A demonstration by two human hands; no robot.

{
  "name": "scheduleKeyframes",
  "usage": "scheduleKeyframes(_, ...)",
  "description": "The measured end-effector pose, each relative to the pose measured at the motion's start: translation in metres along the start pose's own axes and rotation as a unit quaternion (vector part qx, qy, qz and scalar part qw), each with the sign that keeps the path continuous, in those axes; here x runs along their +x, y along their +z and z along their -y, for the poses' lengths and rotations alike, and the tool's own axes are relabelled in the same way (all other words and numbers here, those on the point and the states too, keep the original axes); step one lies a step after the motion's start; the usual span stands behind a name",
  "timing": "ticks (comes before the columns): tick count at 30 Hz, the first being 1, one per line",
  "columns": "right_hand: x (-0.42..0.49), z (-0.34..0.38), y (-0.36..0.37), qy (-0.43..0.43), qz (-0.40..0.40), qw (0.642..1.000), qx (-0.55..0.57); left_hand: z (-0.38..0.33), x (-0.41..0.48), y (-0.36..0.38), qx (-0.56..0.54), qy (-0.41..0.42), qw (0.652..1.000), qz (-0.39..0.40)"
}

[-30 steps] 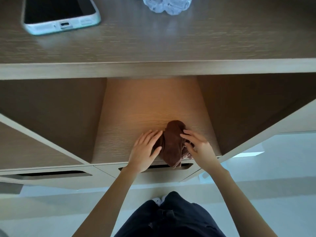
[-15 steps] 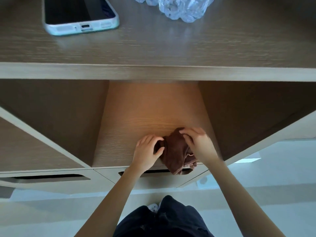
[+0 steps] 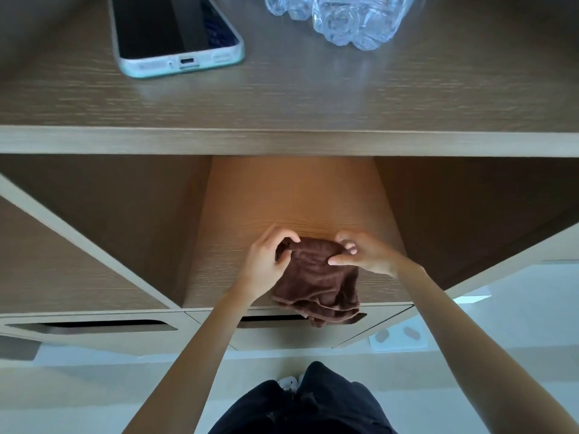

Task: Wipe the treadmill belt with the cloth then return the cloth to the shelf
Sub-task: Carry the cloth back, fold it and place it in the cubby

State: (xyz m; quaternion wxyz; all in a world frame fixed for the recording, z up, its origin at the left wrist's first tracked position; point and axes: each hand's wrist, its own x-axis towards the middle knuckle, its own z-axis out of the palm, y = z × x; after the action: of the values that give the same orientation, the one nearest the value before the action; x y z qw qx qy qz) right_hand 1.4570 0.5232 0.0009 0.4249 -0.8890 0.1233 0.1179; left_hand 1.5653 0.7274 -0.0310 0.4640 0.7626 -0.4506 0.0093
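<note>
Head view: brown cloth [image 3: 316, 283] lies at the front lip of the shelf [image 3: 282, 198], near hem overhanging, while left hand [image 3: 266, 266] and right hand [image 3: 368, 255] each pinch a far corner, probably to handle it spread, not bunched.

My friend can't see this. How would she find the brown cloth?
Find the wooden cabinet and look under its top into the open middle shelf. At the shelf's front edge lies a crumpled cloth, pinched by the left hand and right hand, its lower edge hanging over. It is the only soft, dark brown thing; the phone and clear bottle sit on top.
</note>
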Motion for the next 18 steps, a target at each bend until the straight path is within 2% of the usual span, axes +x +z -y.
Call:
scheduleKeyframes(2, -0.003, 0.005, 0.002, -0.014, -0.005, 1.000, -0.018, 0.001, 0.004, -0.005, -0.029, -0.037, 0.998, 0.041)
scheduleKeyframes(4, -0.004, 0.010, 0.004, -0.055, -0.052, 0.995, -0.070, 0.000, 0.009, -0.010, -0.064, -0.104, 0.984, 0.128)
scheduleKeyframes(7, -0.007, 0.018, 0.006, -0.100, -0.110, 0.987, -0.063, 0.000, 0.019, -0.014, -0.008, -0.155, 0.958, 0.240)
scheduleKeyframes(9, -0.009, 0.020, 0.003, -0.094, -0.096, 0.990, -0.044, 0.004, 0.028, -0.018, -0.019, -0.172, 0.950, 0.258)
scheduleKeyframes(12, -0.007, 0.021, -0.007, -0.055, -0.074, 0.996, 0.002, 0.004, 0.044, -0.022, -0.108, -0.212, 0.933, 0.271)
scheduleKeyframes(13, -0.005, 0.020, -0.010, -0.044, -0.105, 0.994, -0.004, 0.005, 0.048, -0.019, -0.074, -0.212, 0.940, 0.255)
scheduleKeyframes(15, 0.001, 0.015, -0.011, -0.023, -0.190, 0.980, -0.051, 0.006, 0.051, -0.006, 0.115, -0.165, 0.960, 0.194)
scheduleKeyframes(16, 0.003, 0.012, -0.009, -0.013, -0.221, 0.972, -0.077, 0.005, 0.048, 0.002, 0.195, -0.123, 0.959, 0.162)
scheduleKeyframes(17, 0.003, 0.009, -0.004, -0.007, -0.234, 0.967, -0.100, 0.005, 0.043, 0.011, 0.226, -0.083, 0.959, 0.152)
scheduleKeyframes(18, 0.001, 0.004, 0.001, -0.008, -0.229, 0.966, -0.121, 0.004, 0.036, 0.021, 0.228, -0.052, 0.957, 0.174)
